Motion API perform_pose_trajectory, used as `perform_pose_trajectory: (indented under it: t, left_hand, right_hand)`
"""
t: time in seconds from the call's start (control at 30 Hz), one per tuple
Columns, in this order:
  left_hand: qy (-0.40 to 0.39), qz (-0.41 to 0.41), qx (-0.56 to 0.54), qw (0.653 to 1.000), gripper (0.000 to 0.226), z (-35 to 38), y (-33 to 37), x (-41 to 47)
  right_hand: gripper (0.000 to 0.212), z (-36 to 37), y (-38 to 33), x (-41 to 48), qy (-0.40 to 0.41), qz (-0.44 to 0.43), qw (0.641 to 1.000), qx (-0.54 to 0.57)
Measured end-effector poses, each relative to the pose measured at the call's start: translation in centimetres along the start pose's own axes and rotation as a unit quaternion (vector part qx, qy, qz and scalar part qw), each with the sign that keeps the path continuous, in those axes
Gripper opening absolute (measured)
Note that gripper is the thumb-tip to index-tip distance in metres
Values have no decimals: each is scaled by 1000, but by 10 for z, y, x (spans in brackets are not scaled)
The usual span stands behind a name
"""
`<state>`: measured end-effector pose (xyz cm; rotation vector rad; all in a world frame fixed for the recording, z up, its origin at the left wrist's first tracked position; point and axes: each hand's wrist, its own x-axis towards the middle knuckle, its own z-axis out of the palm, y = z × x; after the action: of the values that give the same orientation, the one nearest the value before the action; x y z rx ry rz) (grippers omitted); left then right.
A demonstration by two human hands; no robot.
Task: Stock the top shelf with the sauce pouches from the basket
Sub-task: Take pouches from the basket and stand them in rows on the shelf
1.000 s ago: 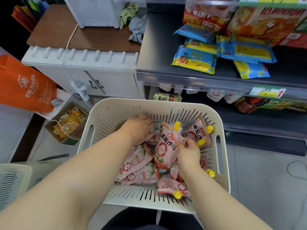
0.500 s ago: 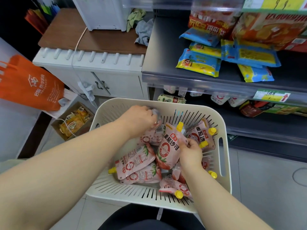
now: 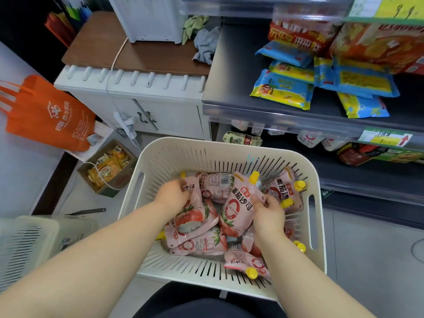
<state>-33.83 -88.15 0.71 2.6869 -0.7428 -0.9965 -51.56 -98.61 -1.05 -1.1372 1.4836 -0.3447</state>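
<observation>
1. Grey shelf (image 3: 231,72) sits beyond the basket's far rim and above it. Blue snack packets (image 3: 282,90) lie on its right part, and the part nearest the basket is bare. No sauce pouch is visible on it yet. A further shelf edge shows above it, so I cannot tell which one is the top shelf.
2. Basket (image 3: 229,146) is on the person's lap and is the reference for everything below. Both forearms reach in over its near rim.
3. Loose pouches (image 3: 199,245) are piled on the basket floor, mostly centre and near side, with a few against the right wall. Plenty are left, so the task looks to be at an early stage.
4. Left pouch (image 3: 190,219), basket's left half: half a second ago the left hand was at the far wall, working at a pouch. Now it has drawn this one back toward the centre, over the pile. I judge the second pickup as done.
5. Right pouch (image 3: 237,203), basket centre, stands upright with its yellow cap (image 3: 254,176) on top, same as before.
6. Left hand (image 3: 172,196) has its fingers curled round the left pouch's top edge, and the pouch hangs below the grip.
7. Right hand (image 3: 269,212) pinches the right pouch's right edge, so the pouch sits left of the grip. With both hands loaded, the likely next move is a lift to the shelf.
</observation>
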Motion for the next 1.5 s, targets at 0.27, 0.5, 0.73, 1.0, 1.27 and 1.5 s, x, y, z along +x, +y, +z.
perform_pose_trajectory:
  t: [0.27,0.5,0.73,1.0,1.27,1.5]
  left_hand:
    - [-46,-210,-272,938,44,14,2,47]
    - [-53,-307,-522,794,31,23,2,59]
    - [-34,-217,-675,704,26,10,4,26]
    - [160,37,-468,868,23,-2,16,-13]
    - [97,-32,-546,831,16,14,15,3]
    - [145,-60,-506,848,13,13,25,6]
  right_hand:
    - [10,-3,8,3,-12,8,1000,2]
    - [10,2,8,7,-3,12,1000,4]
    - [34,7,-10,-8,-35,-8,998,47]
    - [15,5,-28,-22,-5,-142,990,-7]
    - [28,21,-18,-23,-129,-123,977,-113]
    - [38,31,-31,-12,-169,-118,957,-204]
